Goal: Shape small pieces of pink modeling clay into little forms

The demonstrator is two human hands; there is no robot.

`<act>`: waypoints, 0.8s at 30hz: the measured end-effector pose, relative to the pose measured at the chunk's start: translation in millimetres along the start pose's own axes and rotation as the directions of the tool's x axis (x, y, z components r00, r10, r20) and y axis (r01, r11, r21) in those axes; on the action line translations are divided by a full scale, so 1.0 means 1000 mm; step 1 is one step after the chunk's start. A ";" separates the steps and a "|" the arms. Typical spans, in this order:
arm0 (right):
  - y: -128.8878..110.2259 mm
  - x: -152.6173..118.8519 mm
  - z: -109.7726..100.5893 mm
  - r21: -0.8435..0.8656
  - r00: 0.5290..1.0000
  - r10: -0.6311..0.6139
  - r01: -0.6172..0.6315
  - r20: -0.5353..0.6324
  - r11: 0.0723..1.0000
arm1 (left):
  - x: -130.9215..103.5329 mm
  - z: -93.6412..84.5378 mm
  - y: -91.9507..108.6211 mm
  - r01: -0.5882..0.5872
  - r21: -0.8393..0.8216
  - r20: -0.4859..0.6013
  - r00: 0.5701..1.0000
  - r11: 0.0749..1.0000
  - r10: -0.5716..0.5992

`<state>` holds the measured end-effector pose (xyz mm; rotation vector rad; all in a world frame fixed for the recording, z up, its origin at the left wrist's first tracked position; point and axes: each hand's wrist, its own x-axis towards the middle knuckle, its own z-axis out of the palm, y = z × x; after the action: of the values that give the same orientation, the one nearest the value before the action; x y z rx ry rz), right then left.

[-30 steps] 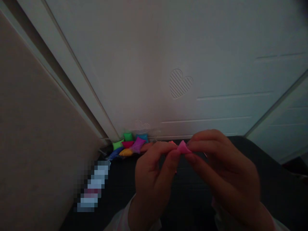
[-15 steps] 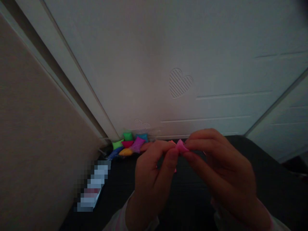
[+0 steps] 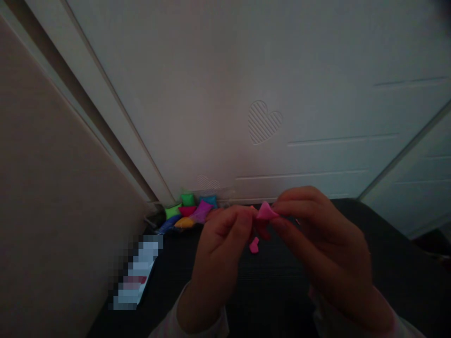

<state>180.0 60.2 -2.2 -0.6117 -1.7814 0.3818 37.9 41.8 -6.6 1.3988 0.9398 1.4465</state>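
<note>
A small pink piece [image 3: 267, 212], soft-looking and coming to a point at the top, is pinched between the fingertips of my right hand [image 3: 324, 244]. My left hand [image 3: 221, 253] is closed, thumb pressed to the index finger, right beside the pink piece; whether its fingertips grip anything is hidden. Below the hands, another pink lump [image 3: 254, 245] lies on the dark table [image 3: 275, 291]. An orange-pink bit shows just behind my left fingers, mostly covered.
Colourful packets [image 3: 186, 211] in clear wrap lie at the table's back left. A blurred-out, phone-like object [image 3: 137, 274] rests at the left edge. Behind the table stands a white panel [image 3: 211, 94] with embossed hearts.
My left hand has shifted slightly left, and its thumb has drawn back from the pink piece. The pink lump on the table now shows more fully.
</note>
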 end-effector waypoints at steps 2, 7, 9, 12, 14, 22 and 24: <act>0.000 0.000 0.000 -0.007 1.000 0.001 -0.001 0.007 1.000 | 0.001 0.000 0.001 0.025 -0.025 0.014 1.000 0.999 -0.025; 0.000 0.000 -0.001 -0.011 1.000 -0.024 0.024 0.012 1.000 | 0.002 0.002 -0.003 0.060 -0.081 0.016 0.998 0.995 -0.059; 0.001 0.000 -0.001 -0.004 1.000 -0.020 0.020 0.021 1.000 | 0.001 0.003 -0.005 0.084 -0.140 0.015 0.996 0.987 -0.082; 0.002 -0.001 -0.001 0.022 0.999 -0.007 0.006 0.036 1.000 | 0.001 0.004 -0.005 0.115 -0.230 0.063 0.993 0.967 -0.103; 0.002 -0.001 -0.001 0.030 0.999 -0.008 0.007 0.046 1.000 | 0.002 0.003 -0.003 0.132 -0.252 0.128 0.986 0.959 -0.102; 0.000 0.001 -0.002 0.030 0.999 -0.023 0.022 0.034 0.999 | -0.001 0.004 -0.001 0.137 -0.287 0.134 0.986 0.948 -0.102; 0.000 0.000 -0.002 0.039 1.000 -0.016 0.015 0.027 0.999 | -0.002 0.005 -0.002 0.122 -0.289 0.114 0.989 0.949 -0.093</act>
<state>181.4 60.0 -1.3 -0.5677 -1.7995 0.4146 42.7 40.0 -9.2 1.1685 0.6923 1.3589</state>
